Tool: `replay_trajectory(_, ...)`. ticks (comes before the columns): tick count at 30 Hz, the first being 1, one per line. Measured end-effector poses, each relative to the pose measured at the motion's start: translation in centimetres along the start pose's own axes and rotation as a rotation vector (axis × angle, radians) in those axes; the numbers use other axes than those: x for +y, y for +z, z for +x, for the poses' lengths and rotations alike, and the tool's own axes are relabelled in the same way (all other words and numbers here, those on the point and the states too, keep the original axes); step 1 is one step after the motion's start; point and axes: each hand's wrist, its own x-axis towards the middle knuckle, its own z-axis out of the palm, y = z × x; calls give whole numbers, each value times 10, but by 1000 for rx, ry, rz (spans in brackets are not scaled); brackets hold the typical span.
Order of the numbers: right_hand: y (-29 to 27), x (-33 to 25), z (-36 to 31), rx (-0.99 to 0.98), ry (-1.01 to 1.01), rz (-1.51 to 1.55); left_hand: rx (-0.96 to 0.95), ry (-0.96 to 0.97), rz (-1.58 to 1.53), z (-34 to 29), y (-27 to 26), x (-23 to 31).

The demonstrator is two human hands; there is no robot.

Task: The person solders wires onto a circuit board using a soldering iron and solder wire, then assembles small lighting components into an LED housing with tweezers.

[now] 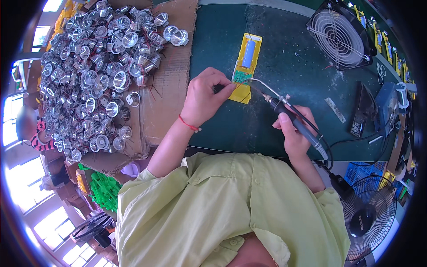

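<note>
A yellow plastic housing (240, 95) lies on the dark green bench, with a light blue cylindrical battery (249, 54) in its upper part. Below the battery sits a small green circuit board (242, 76). At the board's left edge my left hand (205, 92) has thumb and forefinger pinched together; whatever is between the tips is too small to make out. My right hand (299, 133) grips a soldering iron (278, 107) with a thin curved metal tube fixed along it. Iron tip and tube end point at the board from the right.
A heap of silvery reflector cups (102, 80) with thin wires covers cardboard (167, 84) on the left. A square metal-grilled fan (336, 35) stands at the far right. Nearer are a metal strip (335, 110), a dark tray (364, 109), a blue box (386, 104) and a solder spool (402, 95).
</note>
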Motion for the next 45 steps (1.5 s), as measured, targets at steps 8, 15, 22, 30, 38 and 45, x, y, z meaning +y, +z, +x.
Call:
replay_trajectory(8,1,5,0,-26,4,-85,-45,-82,10,8,7,0)
replay_trajectory(15,1,-1,0,61,35,16,-54,-114,-8,10,8,-2)
replay_trajectory(22,-11,-3,-1,99,36,42,-53,-104,24,11,5,-1)
replay_trajectory(30,-32,-3,-4,168,41,-12,-107,220,392,48,-39,-9)
replay_trajectory(38,-47,-9,-5,251,-54,-34,-351,635,973,65,0,28)
replay_trajectory(45,-66,-17,1,323,-125,-42,-100,356,279,21,10,16)
